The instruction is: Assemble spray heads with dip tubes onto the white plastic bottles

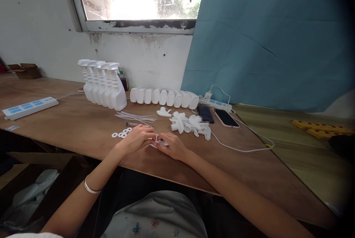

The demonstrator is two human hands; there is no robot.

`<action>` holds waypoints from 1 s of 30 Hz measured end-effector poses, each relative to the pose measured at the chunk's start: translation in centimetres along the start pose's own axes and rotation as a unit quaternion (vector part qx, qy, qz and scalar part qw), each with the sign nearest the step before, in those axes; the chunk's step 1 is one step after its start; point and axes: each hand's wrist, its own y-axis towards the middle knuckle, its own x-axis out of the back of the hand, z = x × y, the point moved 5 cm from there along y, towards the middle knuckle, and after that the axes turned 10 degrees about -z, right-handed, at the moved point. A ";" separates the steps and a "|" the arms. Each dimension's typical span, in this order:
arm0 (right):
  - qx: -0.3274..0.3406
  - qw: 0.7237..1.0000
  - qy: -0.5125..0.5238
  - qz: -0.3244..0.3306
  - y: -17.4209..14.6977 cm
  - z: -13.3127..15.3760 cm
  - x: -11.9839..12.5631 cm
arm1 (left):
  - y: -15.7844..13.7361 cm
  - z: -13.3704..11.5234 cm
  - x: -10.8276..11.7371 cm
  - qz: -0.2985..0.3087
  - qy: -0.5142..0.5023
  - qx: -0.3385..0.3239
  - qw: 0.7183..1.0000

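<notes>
Near the table's front edge, my left hand (138, 137) and my right hand (174, 146) meet with fingers bent around a small white plastic piece (163, 143). My fingers cover most of it, so its exact kind is hidden. Beside my left hand lie several white ring washers (122, 133) and a pen (132, 123). Thin white dip tubes (135, 116) are spread just behind that hand. A pile of white spray trigger heads (190, 124) lies behind my right hand, with a single trigger head (164, 112) apart from it.
White spray bottles with triggers (104, 86) stand at the back left. A row of white bottles (163, 97) lies along the wall. To the right are a phone (226, 118), a power strip (216, 104) and a loose cable (244, 150). An open carton (63, 179) stands below left.
</notes>
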 end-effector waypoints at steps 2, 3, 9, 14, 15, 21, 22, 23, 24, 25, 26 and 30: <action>0.000 1.000 0.006 0.000 0.0 0.0 0.0 | 0.0 0.0 0.0 0.003 0.008 -0.001 1.000; 0.001 1.000 0.008 0.000 0.0 0.0 0.0 | 0.0 0.0 0.0 0.003 0.011 0.000 1.000; -0.003 1.000 0.019 -0.011 -0.1 0.4 0.3 | -0.4 -0.2 0.1 -0.002 0.021 0.012 1.000; -0.010 1.000 0.023 -0.008 -0.2 0.4 0.3 | -0.5 -0.2 0.2 -0.005 0.024 0.032 0.999; -0.010 1.000 0.023 -0.007 -0.2 0.4 0.3 | -0.4 -0.3 0.2 -0.002 0.024 0.033 0.999; -0.021 1.000 0.022 -0.006 -0.3 0.3 0.2 | -0.2 -0.7 0.0 0.014 0.028 0.049 0.998; -0.023 0.999 0.023 -0.006 -0.3 0.2 0.2 | -0.2 -0.7 -0.1 0.015 0.026 0.055 0.998; -0.025 0.999 0.023 -0.007 -0.3 0.3 0.2 | -0.3 -0.7 -0.1 0.016 0.023 0.060 0.998; -0.026 0.999 0.024 -0.007 -0.3 0.3 0.2 | -0.3 -0.6 -0.2 0.018 0.019 0.063 0.998; -0.026 0.999 0.023 -0.007 -0.3 0.3 0.2 | -0.4 -0.6 -0.3 0.020 0.015 0.065 0.998; -0.025 0.999 0.023 -0.007 -0.3 0.4 0.2 | -0.4 -0.6 -0.3 0.020 0.012 0.066 0.998; -0.014 1.000 0.016 -0.009 -0.3 0.7 0.3 | -0.5 -0.7 0.1 0.021 0.005 0.063 0.998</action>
